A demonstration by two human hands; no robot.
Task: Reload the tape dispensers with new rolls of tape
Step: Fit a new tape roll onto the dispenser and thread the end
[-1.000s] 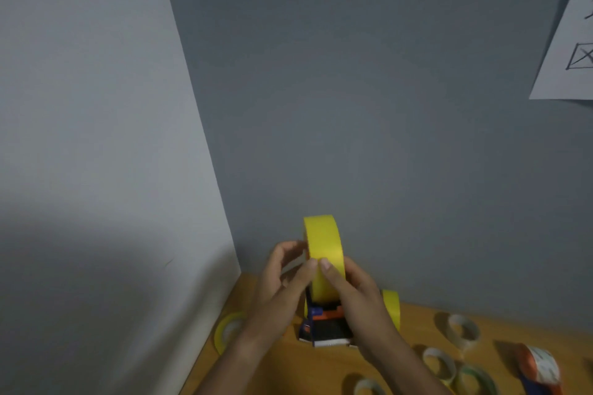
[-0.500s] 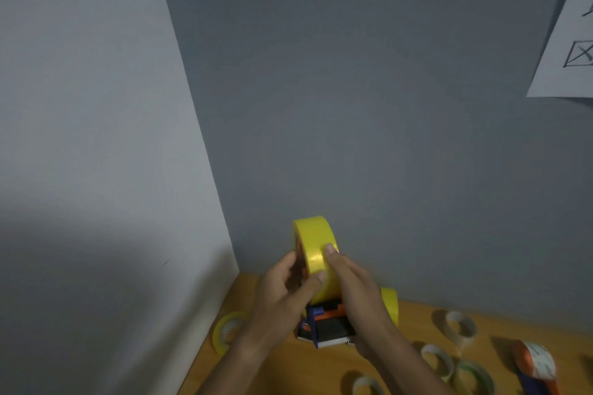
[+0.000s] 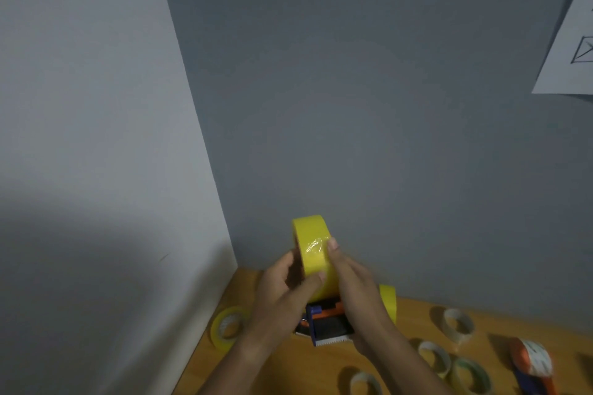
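Left grip: the left hand (image 3: 282,295) is curled round the yellow tape roll (image 3: 316,253), thumb laid across the roll's outer band, fingers on its left face.
Right grip: the right hand (image 3: 356,289) is closed on the same roll from the right, one fingertip pressed on the band beside a crinkled clear patch.
Task's thing: the yellow tape roll is held upright on the tape dispenser (image 3: 324,325), a blue, orange and black hand-held unit whose toothed blade edge is turned towards the camera, above the counter.
Surface: a wooden counter (image 3: 288,372) is seen, set into a corner.
Room: a pale wall (image 3: 80,138) is met on the left by a grey wall (image 3: 369,106); a paper sheet (image 3: 568,51) is fixed at the upper right.
Yellow rolls counted: three, namely the held one, a second yellow roll (image 3: 389,303) behind the right hand, and a thin yellow roll (image 3: 228,327) lying near the left wall.
Empty cores counted: four pale tape cores (image 3: 458,321) are scattered on the right.
Dispensers counted: two, with a second dispenser (image 3: 532,362) at the right edge.
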